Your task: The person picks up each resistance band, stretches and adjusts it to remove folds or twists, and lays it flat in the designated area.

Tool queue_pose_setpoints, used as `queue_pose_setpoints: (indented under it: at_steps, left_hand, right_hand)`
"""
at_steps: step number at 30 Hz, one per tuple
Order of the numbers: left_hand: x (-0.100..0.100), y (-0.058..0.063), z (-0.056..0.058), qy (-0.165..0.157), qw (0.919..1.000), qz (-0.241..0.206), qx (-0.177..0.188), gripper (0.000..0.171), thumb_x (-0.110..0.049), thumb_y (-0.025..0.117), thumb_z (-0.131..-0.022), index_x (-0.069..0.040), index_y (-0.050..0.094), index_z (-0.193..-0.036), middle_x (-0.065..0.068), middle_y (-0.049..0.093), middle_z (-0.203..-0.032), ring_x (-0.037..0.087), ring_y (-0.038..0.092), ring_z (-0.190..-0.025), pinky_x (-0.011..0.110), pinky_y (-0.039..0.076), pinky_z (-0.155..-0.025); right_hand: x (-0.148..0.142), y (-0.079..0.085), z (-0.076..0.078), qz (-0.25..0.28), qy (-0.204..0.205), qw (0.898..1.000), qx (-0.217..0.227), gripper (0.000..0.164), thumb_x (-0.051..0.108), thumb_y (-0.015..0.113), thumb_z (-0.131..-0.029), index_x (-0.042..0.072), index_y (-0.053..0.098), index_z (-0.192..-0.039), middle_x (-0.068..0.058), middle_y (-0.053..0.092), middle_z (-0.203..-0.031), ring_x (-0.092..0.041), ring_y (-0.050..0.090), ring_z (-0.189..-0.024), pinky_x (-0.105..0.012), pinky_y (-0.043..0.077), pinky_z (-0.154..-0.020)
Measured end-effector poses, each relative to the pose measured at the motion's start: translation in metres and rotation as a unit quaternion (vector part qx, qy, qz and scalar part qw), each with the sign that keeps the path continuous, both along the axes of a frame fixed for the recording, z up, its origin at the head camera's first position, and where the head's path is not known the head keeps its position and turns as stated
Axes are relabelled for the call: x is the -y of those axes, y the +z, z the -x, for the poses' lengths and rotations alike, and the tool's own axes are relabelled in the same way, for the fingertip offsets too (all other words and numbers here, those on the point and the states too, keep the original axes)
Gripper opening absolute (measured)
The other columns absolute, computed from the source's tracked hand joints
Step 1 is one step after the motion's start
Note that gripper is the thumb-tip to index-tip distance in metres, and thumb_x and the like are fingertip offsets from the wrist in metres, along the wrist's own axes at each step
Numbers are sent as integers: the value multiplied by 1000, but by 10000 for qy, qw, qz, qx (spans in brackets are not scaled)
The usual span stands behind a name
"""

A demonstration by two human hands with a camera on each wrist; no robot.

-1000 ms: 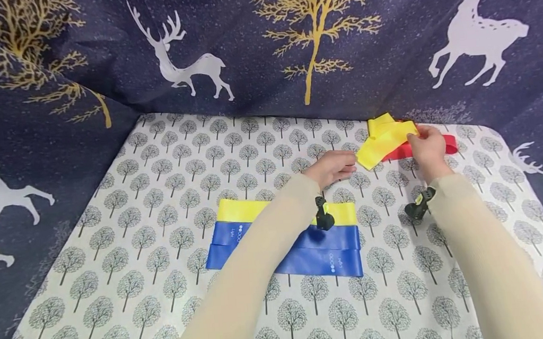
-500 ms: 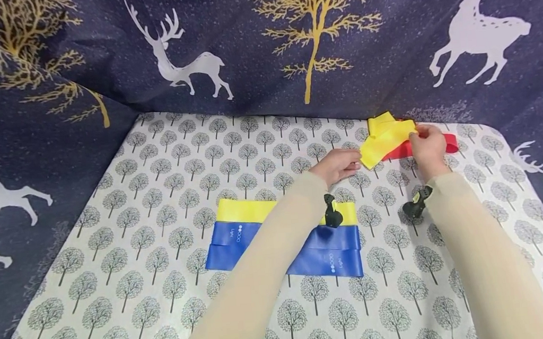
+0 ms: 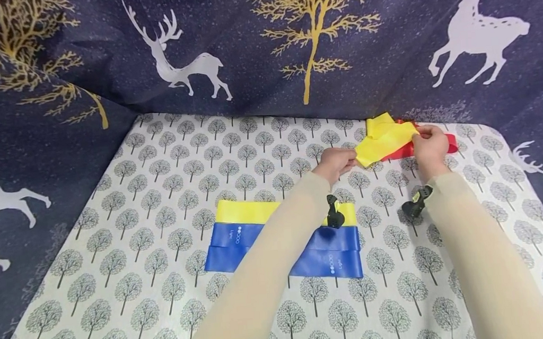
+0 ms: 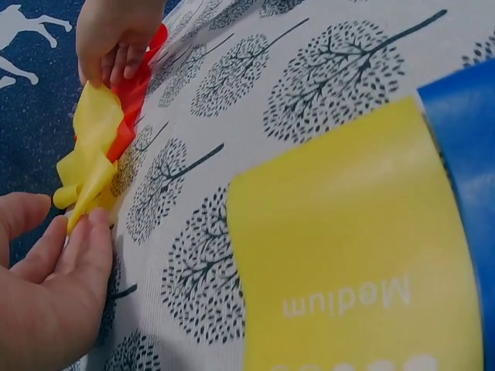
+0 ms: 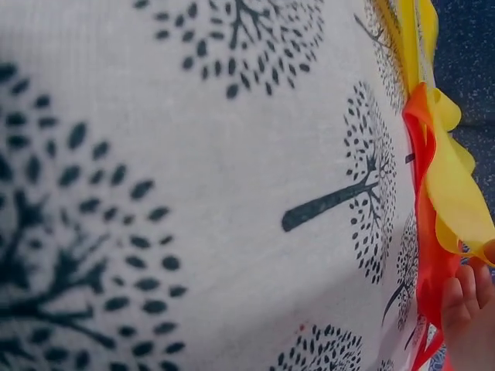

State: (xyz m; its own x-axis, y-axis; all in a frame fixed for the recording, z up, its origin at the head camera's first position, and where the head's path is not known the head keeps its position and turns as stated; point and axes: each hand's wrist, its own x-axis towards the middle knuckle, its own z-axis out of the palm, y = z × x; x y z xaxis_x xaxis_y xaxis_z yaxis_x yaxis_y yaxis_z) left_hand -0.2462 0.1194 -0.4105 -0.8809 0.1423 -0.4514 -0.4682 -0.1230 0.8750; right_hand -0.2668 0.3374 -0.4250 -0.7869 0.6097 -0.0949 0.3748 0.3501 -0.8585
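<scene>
A yellow resistance band [image 3: 386, 142] stretches between both hands at the back right of the table, loosely bunched over a red resistance band [image 3: 452, 143]. My left hand [image 3: 336, 163] pinches its left end; in the left wrist view the tip of the yellow band [image 4: 87, 182] meets the fingers of that hand. At the other end, my right hand [image 3: 431, 146] pinches the yellow edge between thumb and fingers. In the right wrist view the yellow loop [image 5: 456, 193] hangs in a curve beside the red band [image 5: 427, 270], which passes near the right fingertips.
Blue resistance bands [image 3: 336, 263] marked "Light" lie flat at the table's middle, partly under the left sleeve. Along their far side lies another flat yellow band [image 3: 243, 210], marked "Medium". A dark deer-print cloth [image 3: 253, 59] rises behind the tree-print tablecloth [image 3: 162, 242].
My left hand has shifted slightly right and its fingertips have come onto the yellow band's left end. The right hand keeps its grip nearly in place.
</scene>
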Motion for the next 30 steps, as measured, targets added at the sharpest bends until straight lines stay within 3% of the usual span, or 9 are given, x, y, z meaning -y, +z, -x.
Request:
queue_pose_setpoints:
  at_steps: [3, 7, 13, 18, 22, 26, 30]
  left_hand:
    - [5, 3, -1, 264, 9997, 3, 0, 26, 8, 62, -95, 11, 67, -120, 27, 70, -116, 36, 68, -114, 34, 55, -100]
    - [13, 5, 2, 453, 9990, 56, 18, 24, 9, 63, -93, 11, 69, -117, 25, 71, -115, 34, 69, -111, 32, 56, -97]
    - [38, 9, 5, 542, 9983, 180, -123, 25, 7, 66, -93, 11, 67, -117, 25, 70, -117, 31, 70, -103, 33, 57, -97]
    - [66, 8, 9, 14, 9962, 764, -410, 27, 6, 67, -92, 9, 67, -119, 24, 70, -115, 20, 66, -79, 36, 59, -94]
    - [90, 1, 13, -738, 9891, 1087, -666, 30, 7, 65, -93, 10, 64, -123, 24, 67, -123, 20, 65, -82, 30, 60, -88]
    - [110, -3, 14, -1222, 9794, 1439, -722, 32, 6, 63, -95, 10, 62, -126, 26, 65, -127, 27, 68, -95, 25, 60, -84]
    - [132, -1, 13, -1406, 9763, 1543, -571, 32, 7, 62, -95, 9, 61, -128, 24, 64, -122, 21, 64, -84, 26, 60, -85]
  right_hand:
    - [1, 0, -2, 331, -11, 9994, -85, 23, 7, 55, -97, 29, 54, -91, 14, 48, -84, 4, 47, -74, -12, 46, -72]
    - [5, 3, -7, 841, 183, 9960, -251, 24, -1, 52, -92, 23, 54, -92, 8, 51, -86, 3, 53, -63, -9, 50, -62]
    - [17, 6, -22, 1423, 973, 9848, -190, 23, -6, 51, -91, 15, 50, -100, 2, 51, -95, -1, 59, -66, -12, 56, -67]
    - [30, 5, -36, 893, 1939, 9769, 131, 31, -6, 50, -92, 5, 49, -121, 0, 48, -100, -1, 58, -73, -14, 57, -71]
    - [43, 4, -47, 193, 2586, 9656, 187, 47, -5, 51, -92, -11, 42, -137, -5, 50, -101, 3, 56, -71, -12, 55, -69]
    - [56, 4, -58, -358, 3173, 9476, 106, 47, -5, 53, -92, -13, 46, -137, -16, 53, -109, -6, 57, -87, -10, 51, -69]
    - [71, 6, -67, -576, 3617, 9305, 112, 44, -5, 55, -93, -11, 50, -136, -23, 54, -114, -14, 54, -94, -13, 52, -68]
